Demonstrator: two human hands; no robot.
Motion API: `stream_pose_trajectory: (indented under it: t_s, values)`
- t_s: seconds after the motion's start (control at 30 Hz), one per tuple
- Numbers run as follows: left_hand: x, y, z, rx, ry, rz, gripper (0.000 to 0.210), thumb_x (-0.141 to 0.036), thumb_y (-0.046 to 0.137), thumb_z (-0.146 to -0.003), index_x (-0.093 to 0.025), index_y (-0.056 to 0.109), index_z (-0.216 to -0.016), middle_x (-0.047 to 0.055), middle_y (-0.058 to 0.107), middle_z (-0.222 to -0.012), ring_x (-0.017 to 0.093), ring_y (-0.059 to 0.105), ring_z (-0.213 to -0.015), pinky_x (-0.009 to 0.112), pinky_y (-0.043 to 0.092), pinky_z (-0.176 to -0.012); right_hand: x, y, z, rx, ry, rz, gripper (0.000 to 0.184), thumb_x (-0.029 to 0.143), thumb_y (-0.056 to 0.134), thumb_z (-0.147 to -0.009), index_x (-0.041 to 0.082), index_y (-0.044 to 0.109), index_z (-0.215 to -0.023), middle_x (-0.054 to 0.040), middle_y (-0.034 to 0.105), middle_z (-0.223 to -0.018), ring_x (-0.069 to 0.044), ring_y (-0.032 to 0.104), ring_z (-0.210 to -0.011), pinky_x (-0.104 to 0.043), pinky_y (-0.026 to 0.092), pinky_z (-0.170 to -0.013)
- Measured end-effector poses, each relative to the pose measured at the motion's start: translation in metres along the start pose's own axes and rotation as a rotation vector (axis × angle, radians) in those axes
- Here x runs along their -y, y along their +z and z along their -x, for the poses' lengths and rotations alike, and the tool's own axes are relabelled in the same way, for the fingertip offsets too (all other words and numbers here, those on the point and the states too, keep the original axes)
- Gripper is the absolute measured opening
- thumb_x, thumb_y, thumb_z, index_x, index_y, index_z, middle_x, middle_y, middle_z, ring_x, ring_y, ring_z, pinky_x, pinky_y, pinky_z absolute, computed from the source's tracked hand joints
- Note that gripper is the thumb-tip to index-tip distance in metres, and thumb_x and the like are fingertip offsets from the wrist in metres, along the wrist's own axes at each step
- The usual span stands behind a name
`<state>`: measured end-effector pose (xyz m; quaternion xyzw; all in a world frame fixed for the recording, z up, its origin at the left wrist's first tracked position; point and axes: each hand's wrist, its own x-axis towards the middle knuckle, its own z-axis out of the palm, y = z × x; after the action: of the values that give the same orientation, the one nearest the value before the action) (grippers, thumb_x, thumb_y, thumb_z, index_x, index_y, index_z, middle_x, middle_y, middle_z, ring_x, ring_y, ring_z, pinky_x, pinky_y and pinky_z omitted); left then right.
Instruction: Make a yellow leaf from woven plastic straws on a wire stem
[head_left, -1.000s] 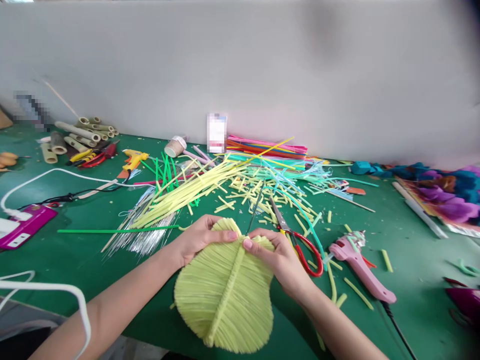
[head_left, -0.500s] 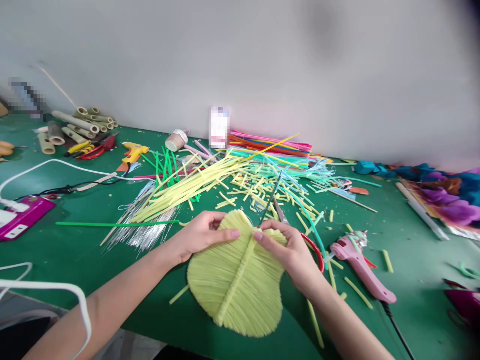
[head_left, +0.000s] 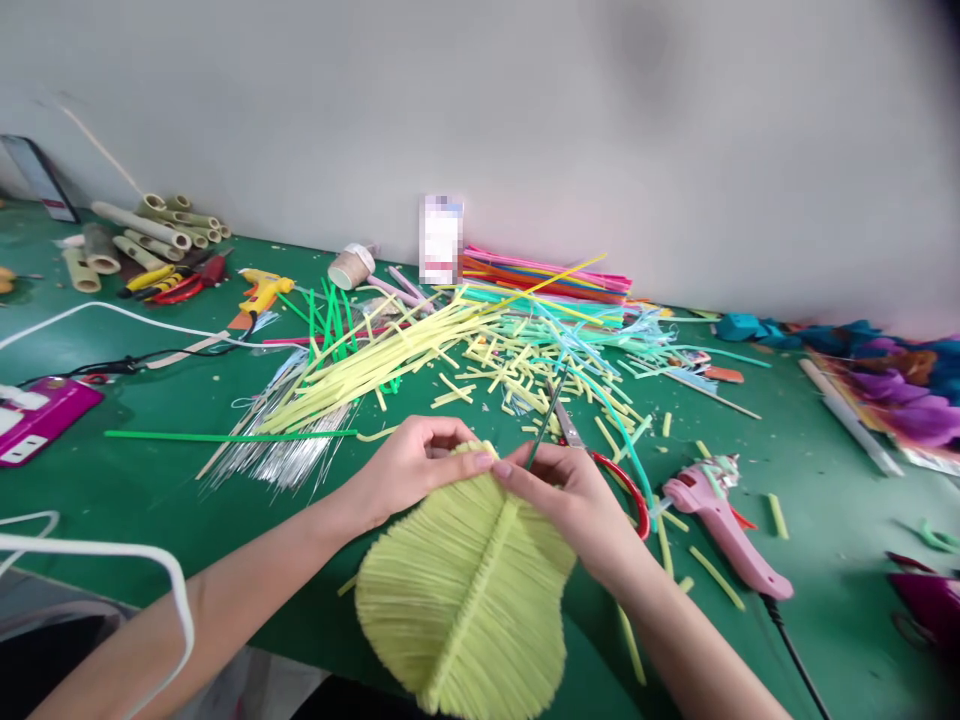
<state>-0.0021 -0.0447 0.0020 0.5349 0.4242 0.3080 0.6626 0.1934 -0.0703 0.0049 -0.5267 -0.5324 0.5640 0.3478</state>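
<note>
Left hand (head_left: pixel 412 475) mostly closed, thumb and fingers pinching the top edge of the yellow-green leaf (head_left: pixel 465 590); can't see the fingertips behind it. Right hand (head_left: pixel 574 500) nearly closed too, thumb and bent forefinger pinching the top of the same leaf, my two thumb tips close together. Leaf is left of the pink glue gun (head_left: pixel 724 525), ribbed face up toward me, thick midrib slanting down the middle, lower end nearest my body. Dark stem (head_left: pixel 545 425) sticks up past my right forefinger, left of and beyond the pink glue gun; can't tell if I grip it or it just passes behind. Scissors (head_left: pixel 636 487) with red handles lie near the pink glue gun, on its left, partly hidden by my right hand. Short yellow offcuts (head_left: pixel 504 377) scattered beyond and left of the pink glue gun, a few loose beside it. Long yellow strips (head_left: pixel 375 368) heaped farther left, silver wires (head_left: pixel 281 462) well left, purple power strip (head_left: pixel 60 420) far left of it. Green table (head_left: pixel 840 500) under the pink glue gun.
</note>
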Motion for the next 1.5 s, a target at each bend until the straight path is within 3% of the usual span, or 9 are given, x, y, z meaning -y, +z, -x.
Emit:
stream_pose_trajectory:
  t_s: [0.27, 0.43, 0.53, 0.77, 0.9, 1.1, 1.33, 1.43, 1.5]
  values:
    - [-0.004, 0.0, 0.0, -0.003, 0.054, -0.057, 0.022, -0.039, 0.07, -0.08, -0.019, 0.068, -0.091, -0.001, 0.065, -0.078, 0.013, 0.057, -0.068, 0.022, 0.04, -0.062, -0.002, 0.003, 0.0, 0.0, 0.019, -0.044, 0.028, 0.044, 0.072, -0.076, 0.017, 0.069, -0.076, 0.0011, 0.063, -0.066, -0.011, 0.052, -0.057, -0.023, 0.038, -0.054]
    - [-0.003, -0.006, -0.002, 0.018, 0.085, -0.13, 0.017, -0.035, 0.067, -0.082, -0.018, 0.067, -0.08, -0.002, 0.06, -0.07, 0.01, 0.051, -0.063, 0.021, 0.036, -0.058, 0.001, 0.006, 0.002, 0.087, 0.024, -0.015, 0.033, 0.049, 0.067, -0.081, 0.016, 0.068, -0.077, 0.0016, 0.058, -0.064, -0.01, 0.047, -0.057, -0.022, 0.034, -0.052]
    - [-0.005, -0.014, -0.004, 0.103, 0.064, -0.156, 0.017, -0.033, 0.068, -0.079, -0.017, 0.067, -0.079, -0.001, 0.06, -0.069, 0.011, 0.052, -0.063, 0.022, 0.037, -0.058, 0.002, 0.006, 0.003, 0.148, 0.042, -0.004, 0.035, 0.051, 0.067, -0.08, 0.016, 0.067, -0.076, 0.0038, 0.05, -0.06, -0.008, 0.039, -0.053, -0.022, 0.027, -0.049]
    - [-0.007, -0.04, -0.015, 0.462, 0.058, -0.141, 0.011, -0.028, 0.07, -0.078, -0.016, 0.072, -0.077, 0.002, 0.065, -0.076, 0.013, 0.056, -0.069, 0.024, 0.043, -0.066, 0.0, 0.01, 0.007, 0.326, 0.094, -0.013, 0.039, 0.054, 0.065, -0.081, 0.015, 0.065, -0.074, 0.0051, 0.039, -0.057, -0.007, 0.03, -0.051, -0.023, 0.019, -0.047]
    - [-0.004, -0.049, -0.02, 0.546, 0.145, -0.199, 0.014, -0.029, 0.071, -0.081, -0.016, 0.072, -0.084, 0.004, 0.065, -0.083, 0.015, 0.058, -0.075, 0.025, 0.044, -0.069, -0.005, 0.011, 0.005, 0.361, 0.094, -0.066, 0.04, 0.054, 0.07, -0.078, 0.015, 0.064, -0.075, 0.0049, 0.041, -0.059, -0.007, 0.032, -0.052, -0.023, 0.022, -0.048]
    - [-0.009, -0.047, -0.016, 0.558, 0.311, -0.292, 0.008, -0.022, 0.064, -0.087, -0.015, 0.068, -0.087, 0.006, 0.064, -0.09, 0.016, 0.061, -0.084, 0.026, 0.047, -0.077, -0.006, 0.012, 0.005, 0.364, 0.088, -0.095, 0.039, 0.053, 0.071, -0.077, 0.014, 0.065, -0.076, 0.0044, 0.042, -0.06, -0.007, 0.033, -0.053, -0.024, 0.021, -0.05]
    - [-0.023, -0.039, 0.001, 0.368, 0.578, -0.586, 0.008, -0.018, 0.059, -0.091, -0.016, 0.066, -0.088, 0.008, 0.066, -0.093, 0.017, 0.061, -0.09, 0.029, 0.046, -0.084, -0.005, 0.011, 0.005, 0.347, 0.1, -0.156, 0.038, 0.051, 0.071, -0.079, 0.014, 0.065, -0.078, 0.0028, 0.049, -0.063, -0.008, 0.04, -0.055, -0.024, 0.027, -0.052]
    - [-0.025, -0.038, 0.004, 0.345, 0.578, -0.585, 0.009, -0.019, 0.059, -0.091, -0.016, 0.066, -0.087, 0.009, 0.066, -0.095, 0.019, 0.061, -0.092, 0.031, 0.046, -0.086, -0.005, 0.012, 0.005, 0.342, 0.088, -0.155, 0.037, 0.05, 0.072, -0.079, 0.013, 0.066, -0.078, 0.0027, 0.05, -0.064, -0.008, 0.04, -0.056, -0.024, 0.027, -0.054]
    - [-0.022, -0.035, 0.002, 0.395, 0.489, -0.484, 0.01, -0.022, 0.059, -0.09, -0.016, 0.065, -0.085, 0.008, 0.065, -0.093, 0.019, 0.061, -0.09, 0.032, 0.046, -0.084, -0.006, 0.012, 0.006, 0.36, 0.092, -0.159, 0.037, 0.049, 0.072, -0.078, 0.013, 0.066, -0.077, 0.0029, 0.049, -0.064, -0.008, 0.039, -0.056, -0.023, 0.026, -0.053]
